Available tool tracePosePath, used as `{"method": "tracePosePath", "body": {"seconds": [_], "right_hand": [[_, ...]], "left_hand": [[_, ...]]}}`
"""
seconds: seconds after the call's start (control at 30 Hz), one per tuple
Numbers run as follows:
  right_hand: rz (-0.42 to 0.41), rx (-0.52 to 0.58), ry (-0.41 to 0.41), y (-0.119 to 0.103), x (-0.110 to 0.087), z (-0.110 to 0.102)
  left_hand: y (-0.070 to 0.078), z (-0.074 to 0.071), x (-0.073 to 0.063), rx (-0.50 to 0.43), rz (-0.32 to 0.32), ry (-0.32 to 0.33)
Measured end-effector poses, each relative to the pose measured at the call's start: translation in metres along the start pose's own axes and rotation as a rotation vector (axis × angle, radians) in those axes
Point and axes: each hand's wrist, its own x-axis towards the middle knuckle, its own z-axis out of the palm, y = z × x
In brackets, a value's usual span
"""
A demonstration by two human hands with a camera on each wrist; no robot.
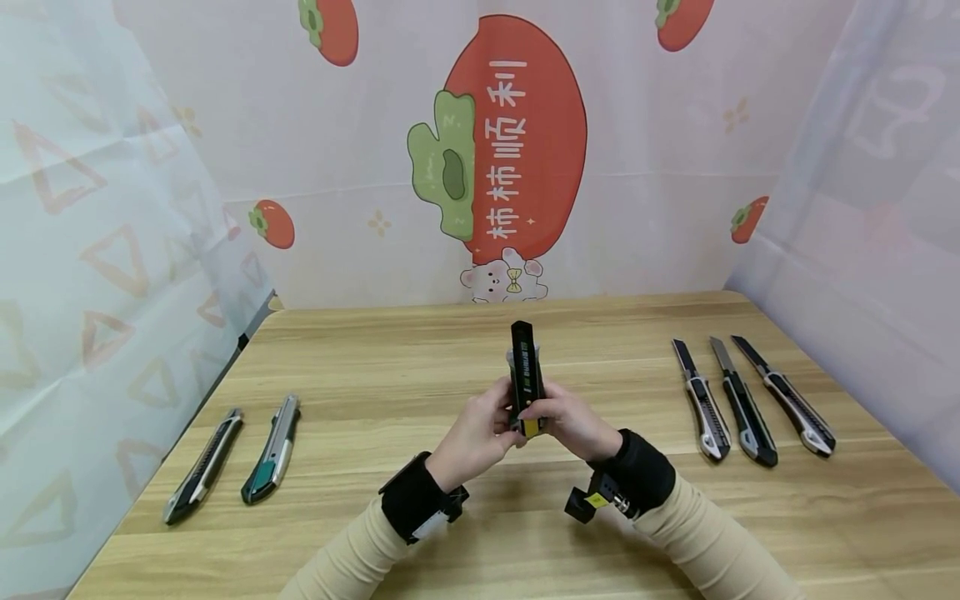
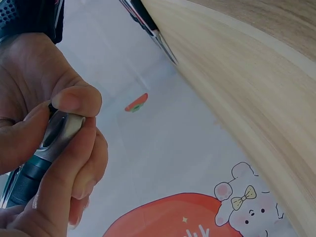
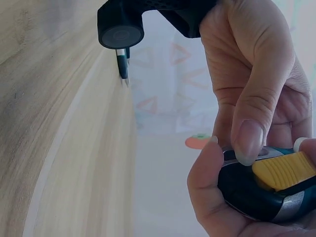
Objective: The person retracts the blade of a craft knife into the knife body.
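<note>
Over the middle of the table, both hands hold a utility knife (image 3: pixel 291 202) with a black and silver body, touches of teal and a yellow ribbed slider. In the head view a long black piece (image 1: pixel 526 367) with pale lettering stands upright between the hands; I cannot tell whether it is separate from the knife. The left hand (image 1: pixel 480 427) grips the left side, and its wrist view has fingers pinching around a silver end (image 2: pixel 66 129). The right hand (image 1: pixel 573 419) grips the other side, its thumb (image 3: pixel 249 140) pressing beside the slider. Fingers hide much of the body.
On the left lie two utility knives, one black and grey (image 1: pixel 204 467), one silver with teal (image 1: pixel 272 450). Three more, blades out, lie at right: one light grey (image 1: pixel 705 408), one dark green (image 1: pixel 746 412), one black and silver (image 1: pixel 795 404). A printed curtain (image 1: pixel 637 208) backs the table.
</note>
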Motion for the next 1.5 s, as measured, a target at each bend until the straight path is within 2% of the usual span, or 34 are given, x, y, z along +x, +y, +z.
{"method": "tracePosePath", "body": {"seconds": [0.27,0.57,0.67,0.77,0.87,1.0,1.07,1.23,1.37,1.43,1.5], "right_hand": [[0.046,0.024,-0.011,0.003,0.001,0.001],[0.016,0.038,-0.053,0.005,0.001,0.000],[0.011,-0.011,-0.071,0.008,-0.001,-0.001],[0.012,-0.116,-0.092,0.009,-0.003,-0.007],[0.014,-0.245,-0.079,0.004,-0.007,-0.020],[0.033,-0.381,0.013,-0.005,-0.014,-0.044],[0.053,-0.450,0.064,-0.009,-0.018,-0.057],[0.103,-0.634,0.197,-0.014,-0.033,-0.098],[0.158,-0.884,0.341,-0.013,-0.044,-0.128],[0.240,-1.019,0.411,-0.011,-0.048,-0.139],[0.335,-1.140,0.462,-0.005,-0.052,-0.148]], "left_hand": [[-0.004,0.003,-0.001,0.023,0.051,0.031],[-0.036,0.010,0.005,-0.004,0.062,0.070],[-0.041,0.009,0.002,0.012,0.050,0.076],[-0.047,0.002,-0.005,0.077,0.012,0.089],[-0.056,-0.014,-0.011,0.150,-0.061,0.111],[-0.071,-0.049,-0.024,0.172,-0.203,0.139],[-0.080,-0.072,-0.036,0.203,-0.266,0.154],[-0.097,-0.125,-0.070,0.397,-0.411,0.172],[-0.108,-0.150,-0.092,0.501,-0.495,0.136],[-0.112,-0.157,-0.101,0.493,-0.527,0.099],[-0.116,-0.163,-0.106,0.445,-0.550,0.045]]}}
